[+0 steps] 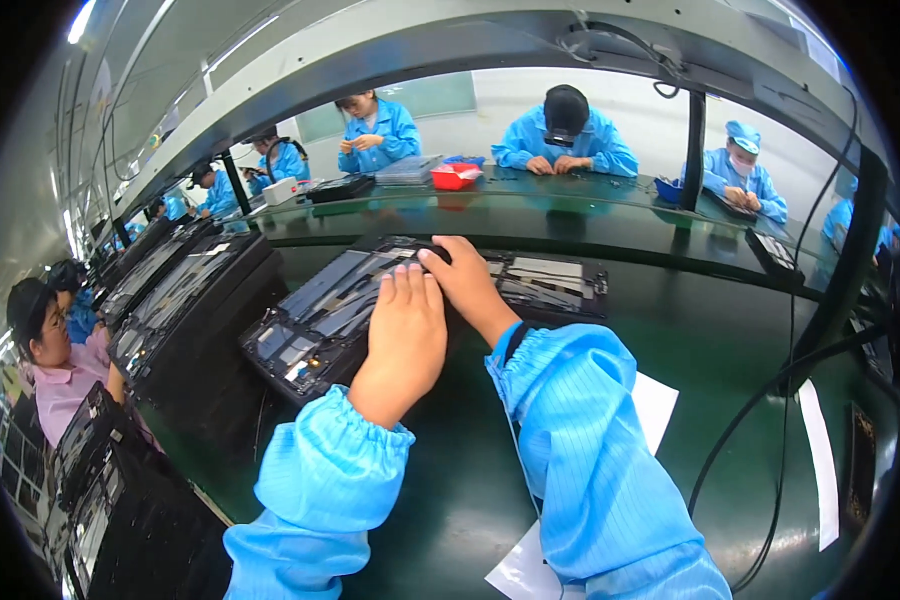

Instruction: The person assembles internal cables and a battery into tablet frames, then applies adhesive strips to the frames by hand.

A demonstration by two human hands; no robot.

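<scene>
A stack of black trays (300, 335) holds flat dark electronic parts with silver and grey panels, like opened tablet housings; I cannot tell the exact kind. My left hand (407, 335) lies on the right part of its top, fingers stretched out and pressed side by side. Beside it my right hand (470, 290) rests at the stack's far right edge, its thumb next to my left fingertips and one finger stretched out. The other right fingers are mostly hidden. Behind my right wrist lies another black tray (560, 283) with similar silver-grey parts.
Tall stacks of black trays (185, 300) stand at the left, beside a person in pink (65, 370). White sheets (655, 405) lie on the green bench (470, 500). Black cables (785, 430) hang at right. Across the bench, people in blue work near a red bin (456, 178).
</scene>
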